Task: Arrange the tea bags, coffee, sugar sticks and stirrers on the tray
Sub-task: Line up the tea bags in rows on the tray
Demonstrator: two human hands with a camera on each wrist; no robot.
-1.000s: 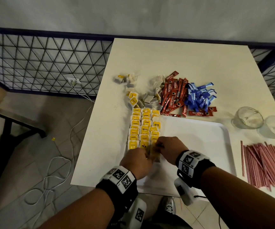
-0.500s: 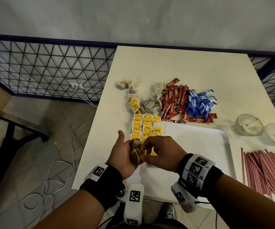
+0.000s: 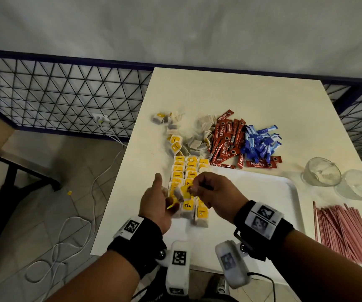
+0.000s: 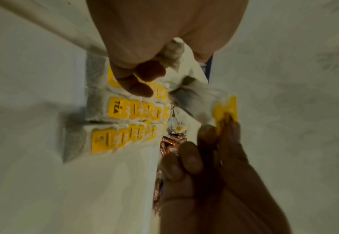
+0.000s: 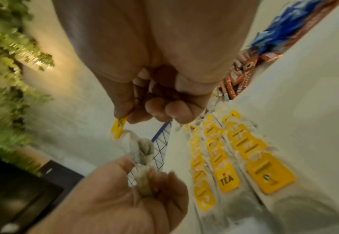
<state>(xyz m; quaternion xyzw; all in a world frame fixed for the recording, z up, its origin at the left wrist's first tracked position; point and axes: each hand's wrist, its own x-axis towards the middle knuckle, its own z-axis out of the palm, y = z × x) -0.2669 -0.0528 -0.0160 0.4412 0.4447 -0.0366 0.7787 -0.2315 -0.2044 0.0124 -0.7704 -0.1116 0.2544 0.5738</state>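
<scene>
Hands parted since earlier: right fingers point(image 5: 124, 110) pinch tea bag point(image 5: 142, 148) tag, left fingers point(image 5: 160, 178) pouch.

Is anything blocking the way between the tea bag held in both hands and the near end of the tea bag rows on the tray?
Nothing visible does. The tea bag hangs between the left hand and right hand, just above the rows; the tray surface at their near end lies bare.

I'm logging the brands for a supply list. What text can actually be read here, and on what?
"TEA": yellow tag of a tea bag in the tray rows.
"NESCAFE": red coffee sticks beyond the tray.
Blue sugar sticks: print too small.
Other yellow tags: small print blurred.
Wristband markers: patterns, no words.
</scene>
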